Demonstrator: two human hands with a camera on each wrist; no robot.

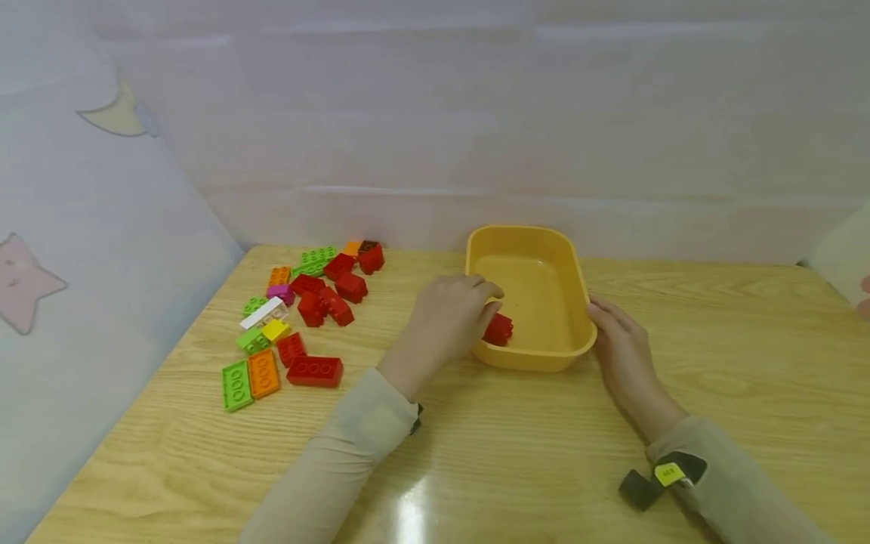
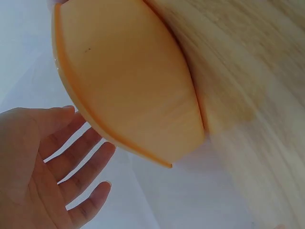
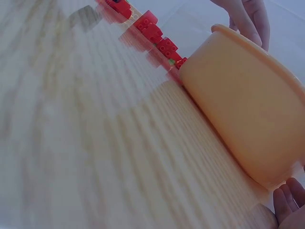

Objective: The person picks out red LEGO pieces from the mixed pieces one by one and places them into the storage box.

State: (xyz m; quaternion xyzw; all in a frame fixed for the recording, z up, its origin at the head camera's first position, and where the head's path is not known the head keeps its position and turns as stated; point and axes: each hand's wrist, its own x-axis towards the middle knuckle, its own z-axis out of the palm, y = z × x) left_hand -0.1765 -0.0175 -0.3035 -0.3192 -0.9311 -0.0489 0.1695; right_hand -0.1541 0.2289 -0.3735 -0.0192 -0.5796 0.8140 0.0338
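Observation:
A yellow plastic bin [image 1: 530, 361] stands on the table, with a red toy brick [image 1: 499, 330] inside near its front left corner. My left hand [image 1: 448, 317] reaches over the bin's left wall, its fingers just above that brick. From the left wrist, the left hand [image 2: 52, 162] shows spread, loosely bent fingers at the bin's rim [image 2: 95, 125], with gaps between them and nothing gripped. Against the bin's right side rests my right hand [image 1: 625, 359], its fingers extended along the outer wall. The right wrist view shows its fingertips [image 3: 288, 198] low beside the bin [image 3: 248, 105].
Left of the bin lie several loose red bricks [image 1: 336, 306]. Among and around them are green [image 1: 236, 385], orange [image 1: 263, 373], white [image 1: 265, 312] and yellow [image 1: 275, 330] bricks. A pale cloth backdrop [image 1: 421, 136] rises behind the wooden table [image 1: 516, 468].

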